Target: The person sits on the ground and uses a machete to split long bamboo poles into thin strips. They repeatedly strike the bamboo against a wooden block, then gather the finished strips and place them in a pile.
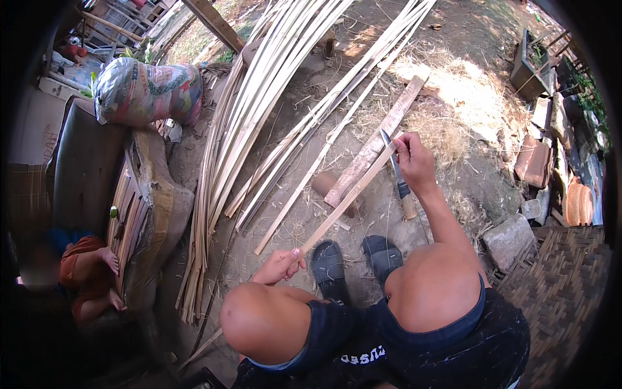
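A long pale bamboo strip (350, 196) runs slantwise across my lap, between my two hands. My left hand (280, 266) is closed around it beside my left knee; the tail of the strip passes behind that knee toward the ground. My right hand (415, 162) is closed at its upper end, thumb pressed on the strip. Against that end lies a knife (402, 184), its blade tip up and its long dark-wrapped wooden handle pointing down; the fingers partly hide how it is gripped. Beneath, a flat wooden plank (382, 138) rests slanted on a short log (324, 184).
Many split bamboo strips (253, 123) lie in a bundle left of centre. Shavings (447, 129) litter the ground. A stuffed sack (150, 91) sits upper left; another person's bare feet (111, 259) show at lower left. Concrete blocks (510, 242) and a woven mat (564, 298) are at right.
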`<state>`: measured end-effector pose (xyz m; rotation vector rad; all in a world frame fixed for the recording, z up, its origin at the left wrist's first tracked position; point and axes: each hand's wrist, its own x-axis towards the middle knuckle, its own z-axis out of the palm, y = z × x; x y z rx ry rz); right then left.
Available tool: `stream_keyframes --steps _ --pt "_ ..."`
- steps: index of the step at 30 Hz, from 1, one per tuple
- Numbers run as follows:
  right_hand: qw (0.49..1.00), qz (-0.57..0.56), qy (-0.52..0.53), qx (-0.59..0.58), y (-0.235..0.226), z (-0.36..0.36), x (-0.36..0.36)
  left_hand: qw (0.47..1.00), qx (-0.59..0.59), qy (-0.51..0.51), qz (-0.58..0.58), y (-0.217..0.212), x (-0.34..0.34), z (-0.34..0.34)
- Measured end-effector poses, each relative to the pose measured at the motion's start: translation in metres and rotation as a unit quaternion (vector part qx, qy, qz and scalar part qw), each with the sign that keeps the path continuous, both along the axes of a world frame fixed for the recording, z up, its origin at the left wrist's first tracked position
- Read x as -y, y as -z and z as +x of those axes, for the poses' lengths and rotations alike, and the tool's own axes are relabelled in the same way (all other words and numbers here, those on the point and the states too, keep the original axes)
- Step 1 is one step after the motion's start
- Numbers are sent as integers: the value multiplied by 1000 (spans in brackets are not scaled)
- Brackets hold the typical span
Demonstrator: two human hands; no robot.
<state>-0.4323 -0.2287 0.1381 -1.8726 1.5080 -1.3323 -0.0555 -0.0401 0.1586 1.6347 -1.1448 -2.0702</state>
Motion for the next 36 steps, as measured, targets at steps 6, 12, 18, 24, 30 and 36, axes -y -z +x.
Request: stream_keyframes --steps 6,12,18,24,30,36 --pt "990 115 -10 85 0 0 -6 998 19 -45 -44 14 -2 -5" --pt "869 197 -91 445 -7 -14 -20 965 106 -95 -222 51 7 -8" --pt "962 192 -173 92 -1 58 -65 958 72 -151 -235 33 21 -34" --pt "976 31 -214 18 17 84 -57 960 92 -145 -223 41 21 -40" --pt "946 138 -293 -18 22 81 -83 925 220 -148 -273 40 27 -17" --pt "942 259 -196 -82 38 37 -85 765 462 -51 -446 -7 68 4"
